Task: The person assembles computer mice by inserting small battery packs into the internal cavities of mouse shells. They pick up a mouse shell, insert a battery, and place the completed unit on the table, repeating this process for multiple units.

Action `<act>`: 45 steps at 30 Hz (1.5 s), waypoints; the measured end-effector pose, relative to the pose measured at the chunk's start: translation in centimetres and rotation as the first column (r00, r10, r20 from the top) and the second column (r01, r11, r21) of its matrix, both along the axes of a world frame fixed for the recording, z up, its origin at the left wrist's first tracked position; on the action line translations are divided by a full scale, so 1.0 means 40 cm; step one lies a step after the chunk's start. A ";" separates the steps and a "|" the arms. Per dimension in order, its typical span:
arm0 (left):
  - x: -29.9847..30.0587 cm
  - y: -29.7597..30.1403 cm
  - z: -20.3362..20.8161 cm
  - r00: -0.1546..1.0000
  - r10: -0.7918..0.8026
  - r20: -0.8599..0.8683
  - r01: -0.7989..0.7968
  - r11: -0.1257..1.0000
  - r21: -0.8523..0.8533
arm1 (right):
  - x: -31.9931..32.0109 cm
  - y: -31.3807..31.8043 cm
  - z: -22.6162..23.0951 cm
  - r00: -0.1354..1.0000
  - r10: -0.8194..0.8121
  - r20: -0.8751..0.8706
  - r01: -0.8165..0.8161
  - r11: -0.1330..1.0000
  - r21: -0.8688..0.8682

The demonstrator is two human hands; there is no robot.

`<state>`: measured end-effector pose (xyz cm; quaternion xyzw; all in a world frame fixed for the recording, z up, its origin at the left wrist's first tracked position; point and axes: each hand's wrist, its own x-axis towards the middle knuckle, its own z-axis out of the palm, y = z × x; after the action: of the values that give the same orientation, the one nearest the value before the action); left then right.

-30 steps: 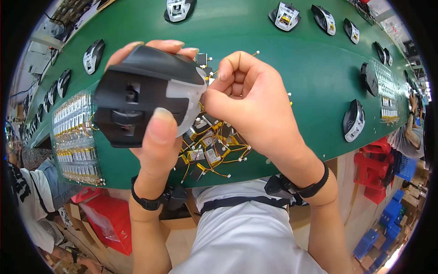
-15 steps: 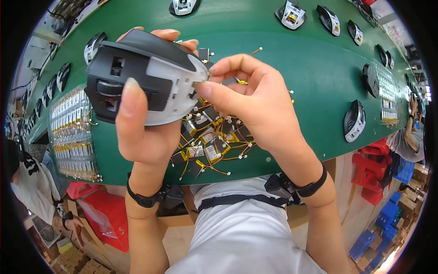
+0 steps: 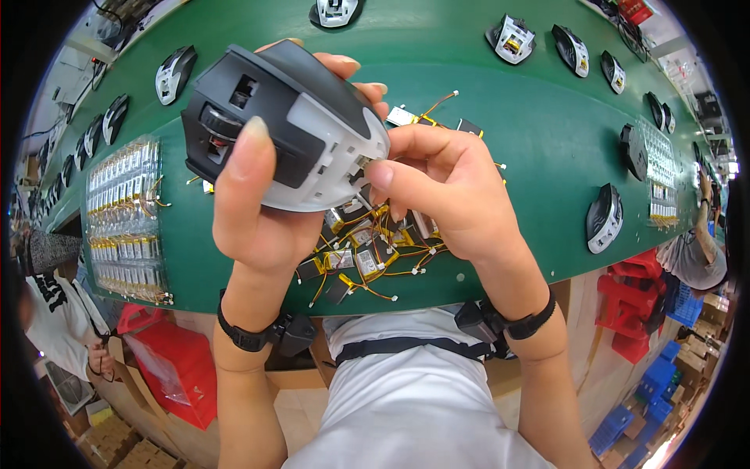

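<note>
My left hand (image 3: 266, 211) grips the mouse shell (image 3: 289, 129) above the table's (image 3: 531, 109) near edge; my right hand (image 3: 449, 195) pinches its rim.

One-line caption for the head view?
Left hand holds a computer mouse shell while right hand pinches at its edge above wired batteries.

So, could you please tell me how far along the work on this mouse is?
In hand: the left hand holds the mouse shell up, while the right hand pinches at its white edge, where the fingertips meet it. Done: nothing shows as finished. Left: loose batteries with yellow wires lie on the green belt, and more shells wait along it.
</note>
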<state>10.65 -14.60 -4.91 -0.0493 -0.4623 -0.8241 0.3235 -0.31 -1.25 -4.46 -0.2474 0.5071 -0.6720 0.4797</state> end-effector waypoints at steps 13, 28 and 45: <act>-0.007 0.019 -0.005 0.999 0.000 0.052 0.003 0.998 -0.060 | 0.017 0.013 -0.014 0.994 -0.078 0.077 0.078 0.997 0.002; -0.019 0.029 0.013 0.971 -0.056 0.234 -0.033 0.932 0.360 | 0.009 0.036 0.049 0.888 -0.439 -0.139 0.415 0.894 -0.171; -0.008 0.008 0.013 0.980 0.024 0.196 -0.082 0.952 0.294 | 0.052 0.026 0.010 0.939 -0.150 -0.308 0.126 0.987 -0.097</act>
<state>10.33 -14.29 -4.39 0.0921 -0.3613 -0.8768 0.3036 1.77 -0.20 -4.07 -0.3333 0.5671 -0.6747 0.3347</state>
